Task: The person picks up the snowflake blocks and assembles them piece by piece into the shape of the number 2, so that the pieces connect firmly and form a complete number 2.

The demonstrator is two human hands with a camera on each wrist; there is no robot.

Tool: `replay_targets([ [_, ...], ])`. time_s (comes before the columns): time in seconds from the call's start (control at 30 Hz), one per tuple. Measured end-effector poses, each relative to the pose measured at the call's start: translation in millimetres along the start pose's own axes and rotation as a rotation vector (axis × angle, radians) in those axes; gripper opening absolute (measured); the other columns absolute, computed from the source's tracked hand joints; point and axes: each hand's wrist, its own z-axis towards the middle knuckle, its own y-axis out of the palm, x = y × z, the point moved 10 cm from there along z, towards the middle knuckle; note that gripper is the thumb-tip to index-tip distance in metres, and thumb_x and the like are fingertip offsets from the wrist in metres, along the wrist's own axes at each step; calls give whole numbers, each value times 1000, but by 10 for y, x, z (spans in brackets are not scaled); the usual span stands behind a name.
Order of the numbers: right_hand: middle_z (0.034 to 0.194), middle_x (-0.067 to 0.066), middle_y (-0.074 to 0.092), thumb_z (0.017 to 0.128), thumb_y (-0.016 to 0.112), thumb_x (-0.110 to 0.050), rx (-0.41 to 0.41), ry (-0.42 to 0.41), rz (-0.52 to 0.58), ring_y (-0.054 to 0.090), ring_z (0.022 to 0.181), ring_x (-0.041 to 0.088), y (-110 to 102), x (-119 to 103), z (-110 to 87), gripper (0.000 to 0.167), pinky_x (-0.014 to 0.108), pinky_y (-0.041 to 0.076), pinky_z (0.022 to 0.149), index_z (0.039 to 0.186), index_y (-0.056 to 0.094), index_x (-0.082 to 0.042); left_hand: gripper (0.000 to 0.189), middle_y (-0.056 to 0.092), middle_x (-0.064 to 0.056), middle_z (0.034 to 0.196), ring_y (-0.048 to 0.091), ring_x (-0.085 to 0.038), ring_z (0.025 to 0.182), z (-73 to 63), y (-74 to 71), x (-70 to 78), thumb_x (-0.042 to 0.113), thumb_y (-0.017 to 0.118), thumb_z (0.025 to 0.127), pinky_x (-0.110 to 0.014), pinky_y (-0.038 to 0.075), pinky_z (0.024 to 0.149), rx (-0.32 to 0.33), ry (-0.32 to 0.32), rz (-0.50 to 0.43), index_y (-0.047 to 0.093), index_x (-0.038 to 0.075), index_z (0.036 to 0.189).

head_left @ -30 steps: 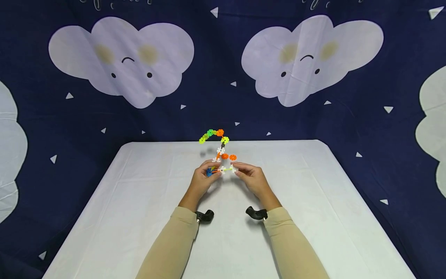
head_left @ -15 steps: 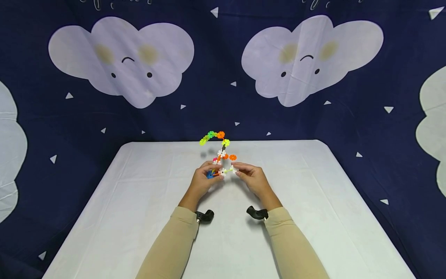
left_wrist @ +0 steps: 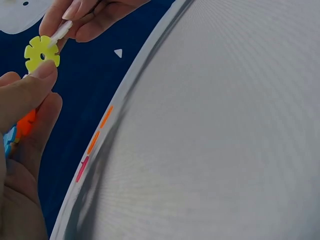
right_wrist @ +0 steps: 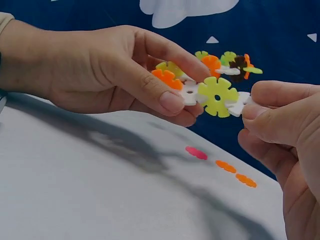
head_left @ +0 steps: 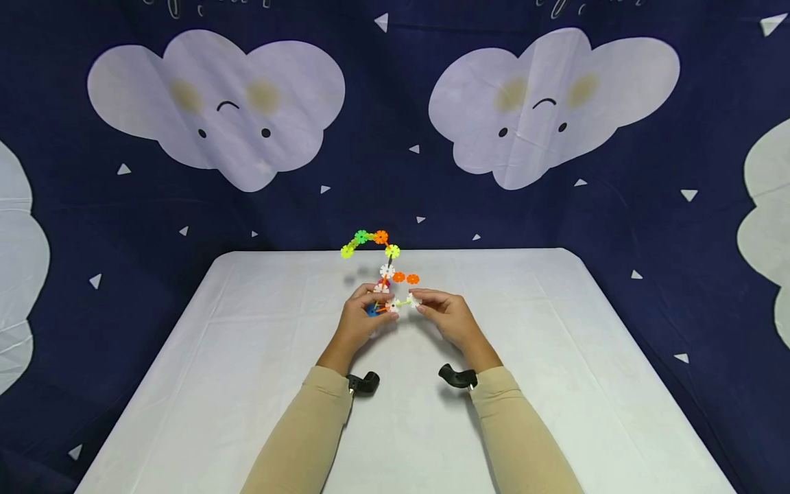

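A chain of interlocking snowflake discs [head_left: 387,272] rises from my left hand [head_left: 360,317] and arches left at its top, in green, yellow, orange, black and white. My left thumb and fingers pinch a white disc [right_wrist: 190,93] of the chain, with orange and blue discs partly hidden by that hand. Joined to this white disc is a yellow-green disc [right_wrist: 218,97], standing between the two hands. My right hand [head_left: 453,319] pinches another white disc [right_wrist: 239,106], which meets the yellow-green disc's right edge. Both hands are raised above the table.
Two loose orange discs [right_wrist: 226,166] and a pink disc [right_wrist: 196,152] lie in a row on the white-covered table [head_left: 555,384], just beyond the hands. A dark blue cloth [head_left: 382,137] with cloud prints hangs behind the table's far edge.
The arched top of the chain has swung slightly left, and the chain's middle sits a little lower than at first. Both hands keep their grips, nearly in place.
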Motion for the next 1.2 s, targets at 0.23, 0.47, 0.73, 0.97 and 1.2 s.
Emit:
replay_targets([
  [0.23,124,18,72,96,75,5,-2,7,34,69,108,21,-11,-2,3,29,25,59,90,124,73,6,45,65,-7,124,60,-25,115,-24,-50,89,6,99,73,-25,51,101,34,82,34,80,0,114],
  [0.47,121,21,72,96,76,4,-5,40,46,69,104,19,20,16,-2,29,24,59,88,125,73,8,41,66,-7,121,62,-25,111,-27,-71,105,4,98,73,-25,51,100,47,111,40,81,0,110],
  [0.73,121,19,73,98,75,0,11,20,76,69,103,21,-91,13,51,29,28,60,89,125,72,8,42,67,-7,122,61,-26,114,-28,-76,132,7,98,74,-26,50,101,45,102,41,80,0,112],
  [0.97,125,18,72,103,69,-5,112,119,-46,68,109,22,-260,225,311,28,31,58,93,127,70,9,45,66,-10,123,60,-26,115,-27,-96,117,5,98,73,-25,49,103,57,63,3,80,-1,113],
  [1.2,129,16,70,101,71,-8,72,189,-449,63,119,34,-195,340,635,32,45,51,105,132,71,2,42,65,-19,118,61,-28,109,-50,-91,283,-2,97,72,-21,51,98,75,60,-19,80,-4,110],
])
